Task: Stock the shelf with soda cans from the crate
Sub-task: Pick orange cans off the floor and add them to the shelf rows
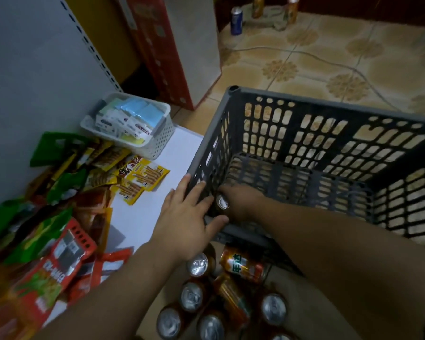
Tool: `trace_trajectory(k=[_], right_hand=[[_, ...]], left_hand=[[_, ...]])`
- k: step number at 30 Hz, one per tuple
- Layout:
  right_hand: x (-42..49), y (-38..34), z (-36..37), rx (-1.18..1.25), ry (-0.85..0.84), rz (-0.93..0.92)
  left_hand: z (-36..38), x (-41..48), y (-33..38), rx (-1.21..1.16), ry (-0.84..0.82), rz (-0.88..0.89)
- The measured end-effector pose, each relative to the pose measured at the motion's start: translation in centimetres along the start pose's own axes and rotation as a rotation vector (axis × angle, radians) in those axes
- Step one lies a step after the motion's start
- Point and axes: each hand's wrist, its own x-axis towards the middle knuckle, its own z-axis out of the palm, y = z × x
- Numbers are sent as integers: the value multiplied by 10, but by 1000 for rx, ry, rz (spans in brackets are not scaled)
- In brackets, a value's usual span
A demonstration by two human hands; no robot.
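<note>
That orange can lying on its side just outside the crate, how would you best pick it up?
Take the tipped orange can round the middle of its barrel, coming from above with fingers across its rounded sides. It lies flat, so its ends face sideways, and an upright can crowds its left end. The right hand holds a silver-topped can inside the crate.

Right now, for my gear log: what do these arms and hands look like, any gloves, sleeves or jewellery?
The left hand and the right hand are bare: no gloves, rings or watch show. The left forearm and right forearm are uncovered as far as the frame shows.
</note>
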Motion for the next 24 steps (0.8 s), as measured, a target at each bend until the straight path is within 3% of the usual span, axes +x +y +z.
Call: trace_trajectory(k=[5,8,11,18,21,24], right_hand=[[-82,0,-57,148,259,77],[-143,-11,-97,321,393,20],[-199,-36,-130,488,491,-52],[-311,-128,-181,827,696,-204],[-356,-169,-196,872,700,-299],[-400,-209,-211,958,598,-428]], left_hand=[[-22,-2,9,-198,-191,-149],[-56,-21,31,-428,-194,-219],[-100,-56,66,-796,-132,-206],[-204,-154,113,-1176,245,-131],[-250,-197,121,-1207,381,-168],[-288,-243,120,-1346,397,-170]])
